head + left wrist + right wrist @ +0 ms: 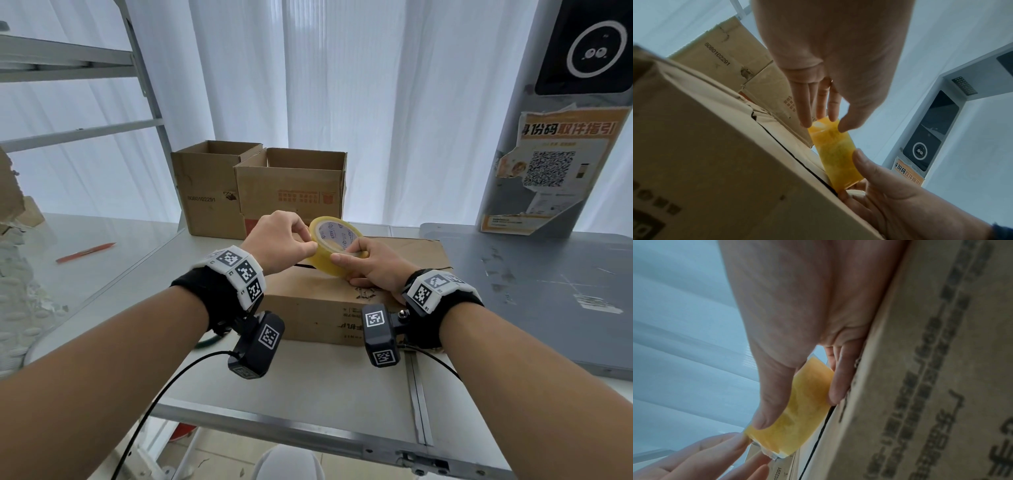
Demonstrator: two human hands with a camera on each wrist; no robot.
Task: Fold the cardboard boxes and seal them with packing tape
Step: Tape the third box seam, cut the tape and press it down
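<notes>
Both hands [279,236] [371,265] grip tape roll [334,245] above box seam [797,160].

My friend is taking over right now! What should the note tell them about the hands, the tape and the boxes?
Right hand grips the tape roll, held over the folded box.
Left hand pinches at the roll's outer wrap, seemingly picking for the tape end.
Done: this box's top flaps are folded shut.
Left: no tape shows on its seam yet. Two open boxes wait behind on the table.
</notes>
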